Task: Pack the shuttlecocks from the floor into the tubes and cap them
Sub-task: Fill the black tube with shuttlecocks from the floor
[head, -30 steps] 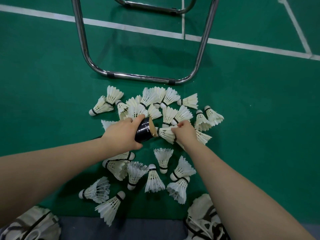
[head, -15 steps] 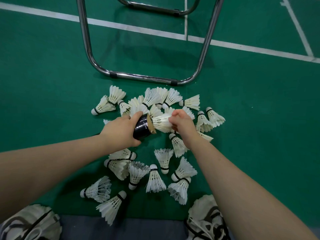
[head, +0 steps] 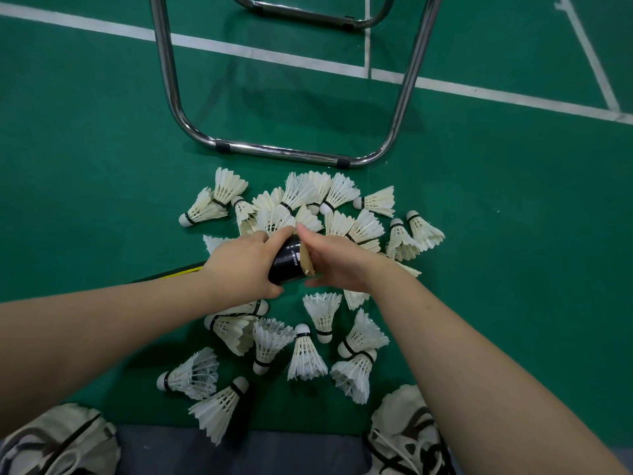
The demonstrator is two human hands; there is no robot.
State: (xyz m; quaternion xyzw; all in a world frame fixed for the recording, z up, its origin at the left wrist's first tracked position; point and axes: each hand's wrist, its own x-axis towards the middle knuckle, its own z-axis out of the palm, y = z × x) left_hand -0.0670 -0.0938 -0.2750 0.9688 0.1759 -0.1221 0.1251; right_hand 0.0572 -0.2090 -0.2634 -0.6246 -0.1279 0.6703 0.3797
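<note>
My left hand [head: 239, 265] grips a black shuttlecock tube [head: 287, 262] near its open end, which points right and shows a brown cardboard rim. My right hand [head: 335, 262] lies flat against that mouth and covers it; whatever is inside is hidden. Part of the tube's dark body with a yellow stripe [head: 178, 270] shows beyond my left wrist. Several white feather shuttlecocks [head: 308, 351] lie on the green floor below my hands, and several more [head: 339, 193] are heaped just beyond them.
A chrome tubular chair frame [head: 284, 152] stands on the floor right behind the far heap. White court lines [head: 260, 58] cross the green floor. My two shoes [head: 58, 443] [head: 404, 437] sit at the bottom corners, on a grey strip.
My right hand, which pinched a shuttlecock at the tube's mouth, has moved left against the opening. That shuttlecock is no longer visible. My left hand kept its grip on the tube.
</note>
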